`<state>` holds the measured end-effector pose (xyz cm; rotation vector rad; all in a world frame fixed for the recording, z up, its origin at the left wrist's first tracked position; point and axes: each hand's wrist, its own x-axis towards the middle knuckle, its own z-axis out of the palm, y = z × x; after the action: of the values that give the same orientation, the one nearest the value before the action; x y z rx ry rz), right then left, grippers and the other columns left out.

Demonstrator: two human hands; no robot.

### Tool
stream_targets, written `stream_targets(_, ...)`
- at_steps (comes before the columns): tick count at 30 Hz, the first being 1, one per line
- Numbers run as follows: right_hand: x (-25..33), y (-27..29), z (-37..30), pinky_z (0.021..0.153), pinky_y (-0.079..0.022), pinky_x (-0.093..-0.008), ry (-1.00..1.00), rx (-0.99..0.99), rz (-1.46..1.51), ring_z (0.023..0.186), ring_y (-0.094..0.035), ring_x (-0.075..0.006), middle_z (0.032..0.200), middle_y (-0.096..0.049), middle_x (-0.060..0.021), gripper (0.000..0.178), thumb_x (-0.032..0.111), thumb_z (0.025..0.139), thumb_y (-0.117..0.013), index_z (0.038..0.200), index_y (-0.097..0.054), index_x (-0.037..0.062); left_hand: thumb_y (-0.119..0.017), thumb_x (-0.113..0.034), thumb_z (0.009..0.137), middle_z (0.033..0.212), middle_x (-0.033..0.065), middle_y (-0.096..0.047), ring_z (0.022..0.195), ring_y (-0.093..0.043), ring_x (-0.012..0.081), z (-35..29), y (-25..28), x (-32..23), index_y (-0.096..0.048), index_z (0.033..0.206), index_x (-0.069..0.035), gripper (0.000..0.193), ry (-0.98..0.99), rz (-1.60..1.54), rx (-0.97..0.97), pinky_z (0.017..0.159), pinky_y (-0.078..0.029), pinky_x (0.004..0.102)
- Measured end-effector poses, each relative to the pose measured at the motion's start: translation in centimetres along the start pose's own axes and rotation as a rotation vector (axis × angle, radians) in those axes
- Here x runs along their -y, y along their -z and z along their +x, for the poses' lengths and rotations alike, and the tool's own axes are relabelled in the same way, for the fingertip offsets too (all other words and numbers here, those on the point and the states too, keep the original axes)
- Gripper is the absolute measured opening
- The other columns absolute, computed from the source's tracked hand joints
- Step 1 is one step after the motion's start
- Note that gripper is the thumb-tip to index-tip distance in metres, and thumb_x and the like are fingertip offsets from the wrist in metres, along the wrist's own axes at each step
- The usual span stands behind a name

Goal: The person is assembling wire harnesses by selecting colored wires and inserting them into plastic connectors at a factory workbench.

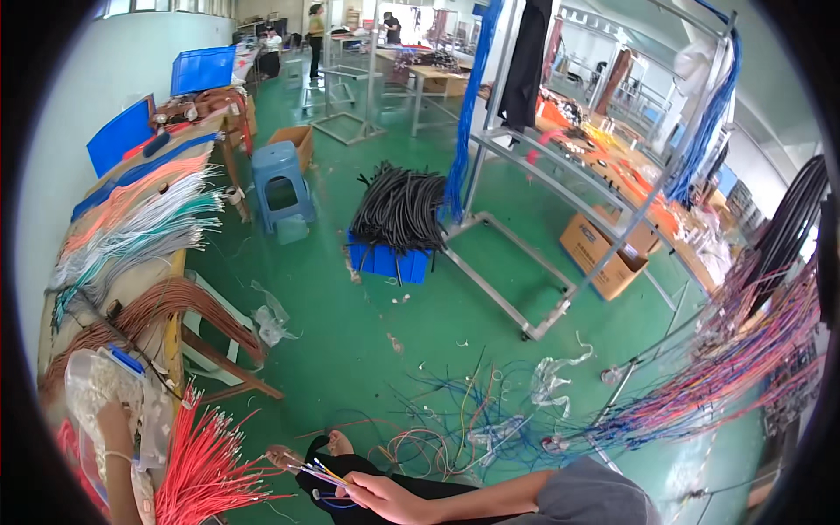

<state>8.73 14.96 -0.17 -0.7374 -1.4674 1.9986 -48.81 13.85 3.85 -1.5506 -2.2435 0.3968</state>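
My right hand (pixel 372 494) is closed around a small bunch of thin wires (pixel 322 472), white, yellow, blue and purple, held over my dark-clad lap at the bottom. At the lower left my left hand (pixel 112 424) reaches into a clear plastic bin (pixel 156 429) of small whitish pieces. Its fingers are hidden, so their grip cannot be told. Beside the bin, a thick spread of red wires (pixel 206 464) with pale ends fans toward my right hand. A bundle of brown wires (pixel 197 302) hangs over the bench edge beyond them.
Orange, white, green and grey wires (pixel 149 214) lie along the left bench. A blue stool (pixel 282 184) and black tubing (pixel 398 206) on a blue crate (pixel 385 261) stand ahead. Loose wires (pixel 455 424) litter the floor. On the right are a metal rack (pixel 516 280) and hanging multicoloured wires (pixel 700 385).
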Motion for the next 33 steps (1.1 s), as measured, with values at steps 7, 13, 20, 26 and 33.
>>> stream_targets(7, 0.2, -0.5, 0.7, 0.058, -0.035, -0.0223, 0.055, 0.02, -0.061, 0.063, -0.041, -0.0071, 0.072, -0.048, -0.0004, 0.019, 0.017, 0.1, -0.042, 0.103, -0.053, 0.0022, -0.062, -0.013, 0.076, 0.072, 0.017, -0.065, 0.068, -0.064, 0.0325, 0.9, -0.3, 0.0, -0.061, 0.099, -0.001, 0.026, 0.101, -0.03, 0.098, 0.062, -0.051, 0.0424)
stream_targets(13, 1.1, 0.0, 0.3, 0.058, -0.035, -0.0222, -0.063, 0.032, -0.07, 0.064, -0.043, -0.0068, 0.075, -0.05, -0.001, 0.02, 0.017, 0.101, -0.041, 0.103, -0.054, 0.0015, -0.06, -0.009, 0.077, 0.072, 0.0182, -0.063, 0.07, -0.063, 0.0356, 0.6, -1.8, 0.8, -0.052, 0.094, -0.001, 0.02, 0.181, -0.012, 0.069, 0.061, -0.05, 0.0455)
stream_targets(20, 1.3, 0.1, 0.2, 0.06, -0.036, -0.0221, -0.032, 0.027, -0.09, 0.066, -0.044, -0.0063, 0.078, -0.053, -0.0016, 0.02, 0.017, 0.101, -0.042, 0.103, -0.054, 0.0011, -0.056, -0.008, 0.083, 0.075, 0.022, -0.059, 0.074, -0.058, 0.0404, -0.1, 2.1, -0.6, -0.052, 0.101, 0.0, 0.02, 0.221, -0.428, -0.099, 0.064, -0.043, 0.0489)
stream_targets(26, 1.4, 0.0, -0.2, 0.06, -0.037, -0.0223, -0.038, 0.052, -0.071, 0.067, -0.045, -0.0065, 0.081, -0.054, -0.002, 0.021, 0.017, 0.101, -0.041, 0.103, -0.054, 0.0008, -0.057, -0.015, 0.084, 0.067, 0.0148, -0.055, 0.06, -0.053, 0.0321, -0.8, 2.6, -0.5, -0.049, 0.086, -0.003, 0.015, 0.174, -0.326, -0.168, 0.054, -0.042, 0.0418)
stream_targets(33, 1.2, -0.4, -0.7, 0.062, -0.037, -0.0218, -0.032, 0.028, -0.072, 0.068, -0.045, -0.0063, 0.083, -0.056, -0.002, 0.021, 0.018, 0.101, -0.041, 0.104, -0.054, 0.0005, -0.048, -0.019, 0.088, 0.058, -0.0007, -0.038, 0.045, -0.031, 0.0065, 1.4, 6.7, -1.1, -0.042, 0.072, -0.013, 0.018, 0.938, -2.426, -0.317, 0.033, -0.019, 0.0208)
